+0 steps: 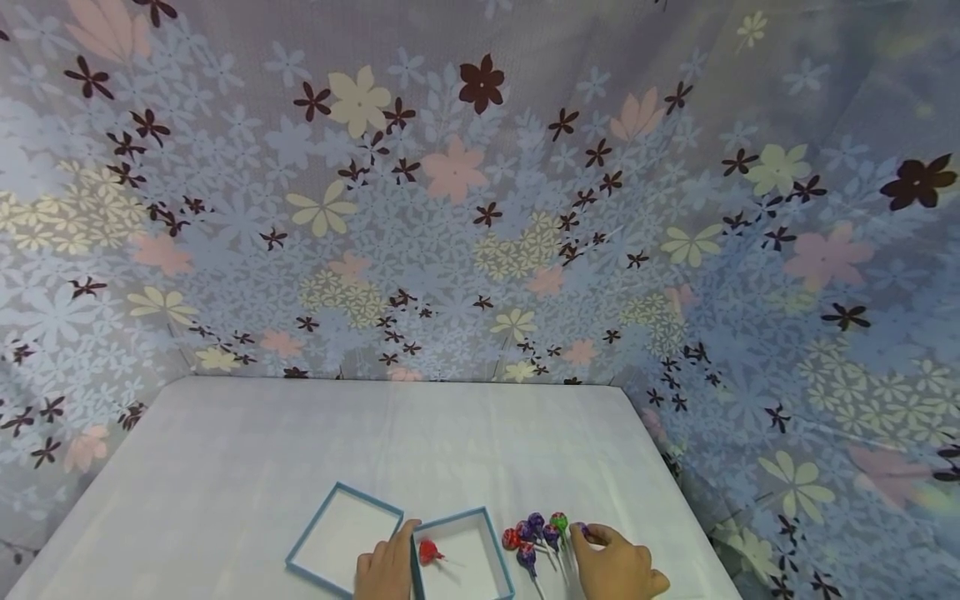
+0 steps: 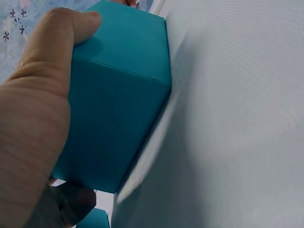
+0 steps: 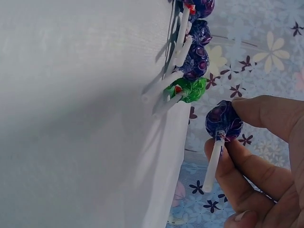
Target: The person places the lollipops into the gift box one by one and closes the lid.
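My left hand (image 1: 384, 567) grips the near-left side of a blue-edged box (image 1: 495, 543) with a white inside. In the left wrist view the thumb lies on one teal face of that box (image 2: 118, 118) and the fingers are behind another. A red-wrapped lollipop (image 1: 428, 552) lies inside it, stick pointing right. Between thumb and fingertips, my right hand (image 1: 617, 565) pinches a purple-wrapped lollipop (image 3: 223, 121) by its head, its white stick hanging down. Just left of this hand lie several lollipops, among them a green one (image 1: 558, 521), a red one (image 1: 511, 539) and a purple one (image 1: 527, 557).
A matching blue-edged lid (image 1: 306, 530) lies left of the box, white inside facing up. Everything rests on a white-covered table (image 1: 247, 450). Flower-patterned cloth (image 1: 450, 250) hangs behind the table and along its sides.
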Motion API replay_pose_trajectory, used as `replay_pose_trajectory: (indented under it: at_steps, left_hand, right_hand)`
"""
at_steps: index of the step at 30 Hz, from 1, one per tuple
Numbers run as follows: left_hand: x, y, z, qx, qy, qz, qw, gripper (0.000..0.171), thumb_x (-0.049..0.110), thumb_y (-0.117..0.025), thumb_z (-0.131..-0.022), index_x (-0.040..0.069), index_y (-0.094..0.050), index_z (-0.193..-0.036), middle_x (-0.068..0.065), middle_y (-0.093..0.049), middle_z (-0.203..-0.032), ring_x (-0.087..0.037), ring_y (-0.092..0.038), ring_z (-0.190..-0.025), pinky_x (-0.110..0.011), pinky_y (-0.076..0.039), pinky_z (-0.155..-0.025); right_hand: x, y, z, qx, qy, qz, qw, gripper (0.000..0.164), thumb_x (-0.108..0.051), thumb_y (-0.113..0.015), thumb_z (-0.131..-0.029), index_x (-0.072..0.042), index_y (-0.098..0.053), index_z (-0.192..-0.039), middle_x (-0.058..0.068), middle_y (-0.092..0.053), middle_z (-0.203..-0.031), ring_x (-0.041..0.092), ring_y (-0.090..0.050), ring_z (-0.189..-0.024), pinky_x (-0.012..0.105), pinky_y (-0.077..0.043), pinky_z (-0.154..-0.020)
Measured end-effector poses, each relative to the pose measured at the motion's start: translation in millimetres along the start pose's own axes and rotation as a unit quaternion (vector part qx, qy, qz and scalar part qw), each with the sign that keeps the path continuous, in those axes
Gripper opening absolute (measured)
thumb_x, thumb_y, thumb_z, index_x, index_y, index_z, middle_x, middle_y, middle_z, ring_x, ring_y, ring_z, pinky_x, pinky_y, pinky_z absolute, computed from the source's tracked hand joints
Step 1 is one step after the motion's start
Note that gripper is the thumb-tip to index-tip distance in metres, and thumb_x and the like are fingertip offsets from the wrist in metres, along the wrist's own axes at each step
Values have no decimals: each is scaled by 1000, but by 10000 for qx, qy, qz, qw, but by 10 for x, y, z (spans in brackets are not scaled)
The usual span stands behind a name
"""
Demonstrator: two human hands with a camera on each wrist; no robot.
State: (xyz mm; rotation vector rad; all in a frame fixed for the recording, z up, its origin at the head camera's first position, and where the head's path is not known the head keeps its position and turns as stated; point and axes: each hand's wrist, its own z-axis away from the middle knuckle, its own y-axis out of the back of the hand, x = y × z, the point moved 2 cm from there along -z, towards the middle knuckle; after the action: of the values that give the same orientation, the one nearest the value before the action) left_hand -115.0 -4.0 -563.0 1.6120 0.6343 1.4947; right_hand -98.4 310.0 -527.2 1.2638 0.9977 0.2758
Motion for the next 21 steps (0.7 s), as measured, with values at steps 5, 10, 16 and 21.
replay_pose_trajectory:
  at_steps: [5, 10, 16, 21]
  left_hand:
    - [9, 10, 18, 186, -159, -94, 9997, 99, 57, -81, -67, 5, -39, -140, -10, -58, -126, -22, -46, -88, -42, -34, -76]
    - [2, 4, 39, 198, -221, -115, 9995, 101, 58, -82, -66, 5, -39, -140, -10, -58, -125, -21, -44, -86, -41, -33, -74]
    - [-14, -10, 2, -146, 12, -136, 9998, 99, 55, -83, -67, 6, -38, -141, -11, -57, -130, -25, -48, -90, -44, -35, -76]
    - [-4, -28, -2, -67, 81, -170, 9998, 95, 58, -79, -71, 6, -39, -140, -10, -56, -129, -25, -48, -92, -45, -36, -77]
  right_hand:
    - [-13, 11, 14, 294, 13, -111, 9995, 34, -45, -76, -82, -13, -79, -92, 9, -73, -83, 36, -53, -85, 64, -26, -83]
    - [-41, 28, 43, 451, 108, -175, 9988, 34, -46, -76, -82, -14, -79, -90, 7, -72, -78, 37, -53, -85, 64, -26, -82]
    - [-93, 30, 91, 209, -22, -135, 9997, 36, -46, -75, -82, -13, -79, -94, 9, -73, -85, 35, -51, -85, 62, -26, -83]
    - [-159, 40, 117, 216, 49, -132, 9997, 34, -44, -77, -82, -12, -79, -93, 9, -72, -85, 34, -51, -84, 63, -26, -84]
